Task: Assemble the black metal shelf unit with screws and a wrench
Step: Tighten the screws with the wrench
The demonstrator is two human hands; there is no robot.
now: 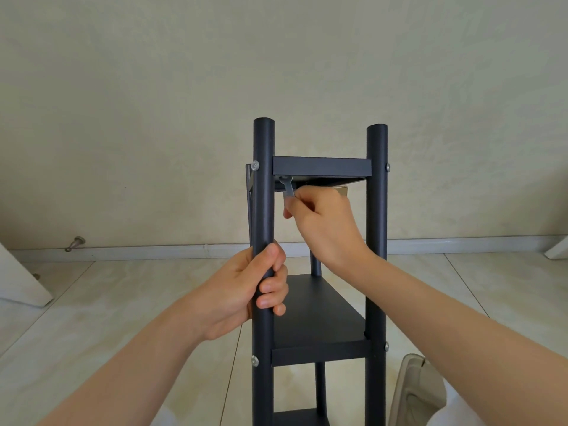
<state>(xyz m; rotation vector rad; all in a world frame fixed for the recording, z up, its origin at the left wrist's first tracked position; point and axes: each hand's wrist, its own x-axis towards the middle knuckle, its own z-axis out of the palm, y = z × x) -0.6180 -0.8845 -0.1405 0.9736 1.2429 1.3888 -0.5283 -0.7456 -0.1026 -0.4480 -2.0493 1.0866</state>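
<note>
The black metal shelf unit (321, 305) stands upright in front of me on the tiled floor, with two round posts in front. My left hand (246, 290) grips the left front post (263, 186) about halfway between the top shelf (321, 166) and the middle shelf. My right hand (322, 222) reaches between the posts and pinches a small grey wrench (288, 186), whose head sits under the top shelf's front left corner. Silver screw heads (255, 165) show on the posts at each shelf level.
A beige wall with a white skirting board lies close behind the shelf. A metal doorstop (75, 243) sticks out of the wall at the left, beside a white panel (21, 281). A beige slipper (415, 392) lies by the right post, at the lower right.
</note>
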